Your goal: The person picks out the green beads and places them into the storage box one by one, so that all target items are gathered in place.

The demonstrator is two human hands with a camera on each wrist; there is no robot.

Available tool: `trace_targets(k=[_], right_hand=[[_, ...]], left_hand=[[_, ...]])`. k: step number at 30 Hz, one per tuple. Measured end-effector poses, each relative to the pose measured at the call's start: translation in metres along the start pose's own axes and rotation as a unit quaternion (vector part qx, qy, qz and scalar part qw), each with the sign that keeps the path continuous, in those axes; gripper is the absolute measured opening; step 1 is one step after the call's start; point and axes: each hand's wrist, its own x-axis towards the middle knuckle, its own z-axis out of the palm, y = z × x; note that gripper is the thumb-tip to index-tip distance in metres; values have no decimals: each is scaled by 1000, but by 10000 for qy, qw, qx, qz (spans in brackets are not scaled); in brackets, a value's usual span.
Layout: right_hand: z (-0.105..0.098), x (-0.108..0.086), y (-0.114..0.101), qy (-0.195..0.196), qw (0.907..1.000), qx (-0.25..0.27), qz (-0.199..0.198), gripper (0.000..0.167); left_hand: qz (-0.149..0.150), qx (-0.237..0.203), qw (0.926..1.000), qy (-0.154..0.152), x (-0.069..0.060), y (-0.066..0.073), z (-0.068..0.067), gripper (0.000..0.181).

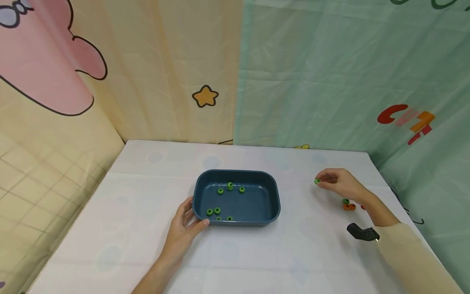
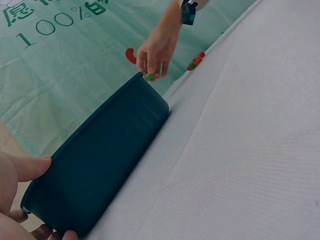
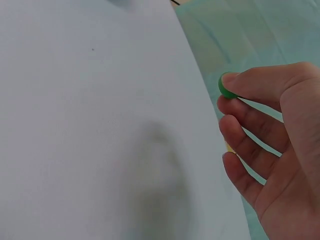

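A dark blue rectangular tray (image 1: 253, 208) stands on the white table with several green beads (image 1: 217, 210) inside. At its near left corner my left hand (image 1: 186, 220) grips the wall, thumb on the rim; the left wrist view shows the thumb (image 2: 32, 167) on the rim and fingertips lower down. To the right of the tray, my right hand (image 1: 340, 182) pinches a green bead (image 3: 227, 89) between thumb and forefinger, above the tabletop. Below that hand lie a green bead (image 1: 346, 201) and orange beads (image 1: 349, 207), with a red bead (image 1: 362, 207) partly hidden by the forearm.
A white cloth covers the table (image 1: 110, 228). Printed curtains (image 1: 312, 73) hang behind and at both sides. A black wrist device (image 1: 362, 232) sits at the right sleeve.
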Motion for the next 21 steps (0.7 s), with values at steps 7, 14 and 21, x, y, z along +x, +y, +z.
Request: trace_targets(k=[7, 14, 21], right_hand=[[6, 11, -13, -98, 9997, 110, -181, 20], [16, 25, -31, -203, 9985, 119, -496, 14], [27, 39, -53, -357, 9965, 272, -711, 15]], left_hand=[[-48, -18, 10000, -47, -1, 0, 0, 85], [-58, 30, 10000, -36, -1, 0, 0, 86], [-60, 36, 10000, -46, -1, 1, 0, 87]])
